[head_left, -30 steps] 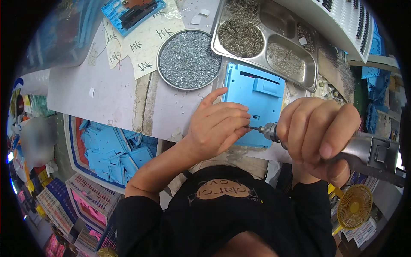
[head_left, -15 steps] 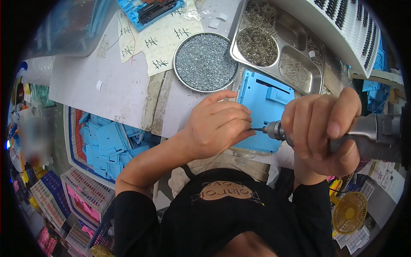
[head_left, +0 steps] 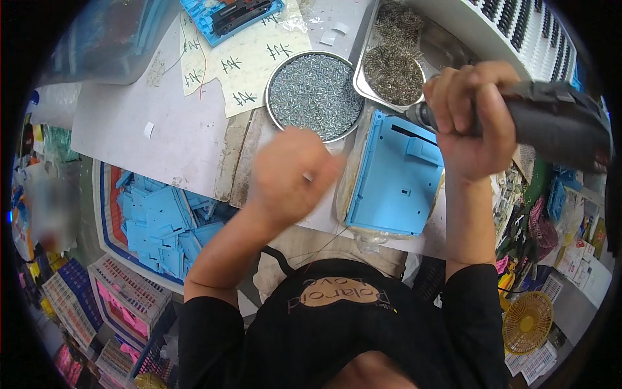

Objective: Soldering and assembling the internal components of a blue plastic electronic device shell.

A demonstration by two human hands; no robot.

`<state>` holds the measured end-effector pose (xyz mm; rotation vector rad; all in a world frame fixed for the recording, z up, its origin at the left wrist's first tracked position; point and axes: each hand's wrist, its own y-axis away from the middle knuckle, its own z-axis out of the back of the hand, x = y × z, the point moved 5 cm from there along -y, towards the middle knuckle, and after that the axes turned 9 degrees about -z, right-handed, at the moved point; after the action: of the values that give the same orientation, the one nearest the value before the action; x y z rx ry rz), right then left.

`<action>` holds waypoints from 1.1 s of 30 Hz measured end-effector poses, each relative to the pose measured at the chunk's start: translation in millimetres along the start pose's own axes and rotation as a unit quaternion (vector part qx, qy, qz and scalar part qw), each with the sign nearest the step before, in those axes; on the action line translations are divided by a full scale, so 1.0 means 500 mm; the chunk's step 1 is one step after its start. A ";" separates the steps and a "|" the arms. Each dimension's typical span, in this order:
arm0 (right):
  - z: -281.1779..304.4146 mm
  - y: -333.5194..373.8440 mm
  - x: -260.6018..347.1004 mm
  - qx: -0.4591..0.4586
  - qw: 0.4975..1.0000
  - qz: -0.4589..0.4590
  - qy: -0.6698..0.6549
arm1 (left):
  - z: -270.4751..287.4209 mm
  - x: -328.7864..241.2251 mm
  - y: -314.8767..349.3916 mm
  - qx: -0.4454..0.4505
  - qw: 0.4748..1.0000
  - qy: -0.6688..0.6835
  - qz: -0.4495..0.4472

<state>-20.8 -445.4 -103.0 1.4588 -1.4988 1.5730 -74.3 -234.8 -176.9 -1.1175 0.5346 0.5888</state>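
My right hand (head_left: 473, 117) is wrapped round a dark powered screwdriver (head_left: 551, 123). The tool lies nearly level, its nose pointing left above the far edge of a light blue plastic panel (head_left: 389, 188). This flat panel has a raised block, a dark slot and a few small holes. My left hand (head_left: 295, 172) is curled closed and blurred, left of the panel and just in front of a round metal dish of small silvery screws (head_left: 315, 94). A tiny pale spot shows at its fingers; what they hold cannot be made out.
A steel compartment tray (head_left: 360, 81) with small metal parts stands behind the panel. A blue casing with dark parts (head_left: 236, 16) lies on marked paper. To the left are a basket of blue panels (head_left: 162, 223) and a clear plastic bin (head_left: 103, 45). A yellow fan (head_left: 528, 322) is at lower right.
My left hand has drawn left off the panel and curled up. The screwdriver in my right hand has lifted away from the panel's middle left edge toward its far edge.
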 end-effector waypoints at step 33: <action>-0.034 0.022 -0.017 0.056 0.995 -0.066 0.042 | -0.103 -0.056 0.037 0.124 0.988 0.053 0.075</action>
<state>-33.9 -430.1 -111.7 1.5014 -1.2572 1.6395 -112.3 -281.4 -188.3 -0.8812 0.7686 0.5777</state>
